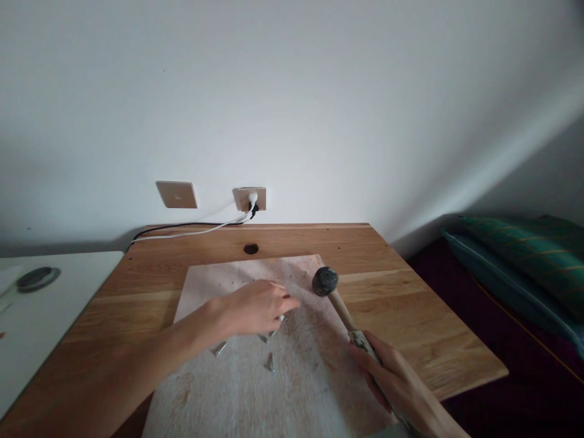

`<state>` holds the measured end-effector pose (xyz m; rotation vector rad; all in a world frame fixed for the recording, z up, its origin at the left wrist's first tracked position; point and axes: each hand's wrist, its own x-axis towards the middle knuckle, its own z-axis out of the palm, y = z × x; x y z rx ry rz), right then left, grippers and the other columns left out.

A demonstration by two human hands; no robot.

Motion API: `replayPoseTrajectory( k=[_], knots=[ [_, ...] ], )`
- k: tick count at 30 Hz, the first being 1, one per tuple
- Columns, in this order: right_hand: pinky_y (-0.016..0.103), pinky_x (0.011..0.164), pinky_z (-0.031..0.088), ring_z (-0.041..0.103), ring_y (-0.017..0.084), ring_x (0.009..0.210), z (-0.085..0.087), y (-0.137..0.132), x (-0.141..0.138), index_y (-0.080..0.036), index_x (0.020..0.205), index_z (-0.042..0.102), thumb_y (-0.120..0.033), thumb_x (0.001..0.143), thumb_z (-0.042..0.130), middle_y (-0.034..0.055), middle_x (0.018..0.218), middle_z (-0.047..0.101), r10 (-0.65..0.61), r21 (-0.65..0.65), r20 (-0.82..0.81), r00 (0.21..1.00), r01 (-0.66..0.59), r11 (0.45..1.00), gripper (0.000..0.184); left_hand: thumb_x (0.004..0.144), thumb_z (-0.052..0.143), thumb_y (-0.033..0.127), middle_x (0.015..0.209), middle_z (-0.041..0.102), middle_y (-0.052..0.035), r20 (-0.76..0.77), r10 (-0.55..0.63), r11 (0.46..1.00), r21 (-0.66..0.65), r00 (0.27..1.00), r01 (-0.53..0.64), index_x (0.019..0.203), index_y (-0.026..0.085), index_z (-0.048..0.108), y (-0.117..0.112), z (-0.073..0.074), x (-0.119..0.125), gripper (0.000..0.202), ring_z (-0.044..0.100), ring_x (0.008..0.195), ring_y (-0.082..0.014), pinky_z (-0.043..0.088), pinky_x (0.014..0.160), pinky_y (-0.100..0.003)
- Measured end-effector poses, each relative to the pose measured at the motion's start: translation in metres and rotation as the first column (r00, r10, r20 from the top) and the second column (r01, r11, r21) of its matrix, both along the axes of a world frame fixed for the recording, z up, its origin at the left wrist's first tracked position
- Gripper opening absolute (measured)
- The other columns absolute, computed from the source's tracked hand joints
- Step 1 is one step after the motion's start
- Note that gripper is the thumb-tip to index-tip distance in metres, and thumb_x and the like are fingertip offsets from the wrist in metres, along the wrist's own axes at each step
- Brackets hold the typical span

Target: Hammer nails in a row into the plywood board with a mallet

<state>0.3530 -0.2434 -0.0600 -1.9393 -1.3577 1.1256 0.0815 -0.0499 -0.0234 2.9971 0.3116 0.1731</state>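
Wrapping the handle point(360, 339), apparently the best hold, right-hand fingers point(365, 363) steady a likely head-heavy mallet point(338, 302); left-hand fingers point(272, 293) curl, contents unclear.

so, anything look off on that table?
Mildly: several small metal fasteners lie loose at different angles on the board, near the left hand, so they look scattered rather than sorted. The board's surface is also blotchy, with brownish patches that could be wear or staining. No spill visible.
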Motion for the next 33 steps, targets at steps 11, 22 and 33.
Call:
replayPoseTrajectory(
  k=[11,22,33],
  knots=[
    [0.025,0.053,0.044,0.048,0.015,0.058,-0.003,0.002,-0.004,-0.023,0.082,0.055,-0.084,0.092,0.045,-0.0027,0.068,0.05,-0.034,0.0,-0.002,0.999,0.034,0.999,0.063,0.091,0.061,0.002,0.075,0.068,-0.0018,0.136,-0.1,0.975,0.213,0.986,0.069,0.091,0.017,0.067,-0.007,-0.018,-0.008,0.016,0.066,0.075,-0.0205,0.051,0.071,-0.032],
    [0.024,0.051,0.039,0.042,0.012,0.05,-0.009,0.0,-0.005,-0.023,0.082,0.054,-0.076,0.098,0.046,-0.0068,0.056,0.046,-0.047,0.009,-0.067,0.997,0.048,0.999,0.056,0.08,0.064,0.002,0.087,0.081,-0.0018,0.33,0.493,0.773,-0.591,0.805,-0.231,0.094,0.016,0.078,0.071,-0.051,0.044,0.025,0.072,0.077,-0.0165,0.051,0.072,-0.024],
    [0.025,0.061,0.045,0.052,0.017,0.067,-0.006,0.002,-0.006,-0.023,0.077,0.055,-0.078,0.094,0.052,-0.0031,0.063,0.05,-0.079,0.053,-0.058,0.995,0.082,0.995,0.058,0.084,0.064,0.009,0.089,0.08,-0.0031,0.329,0.453,0.794,-0.571,0.828,-0.207,0.092,0.016,0.076,0.063,-0.049,0.039,0.017,0.071,0.078,-0.0166,0.052,0.074,-0.025]
  ],
)
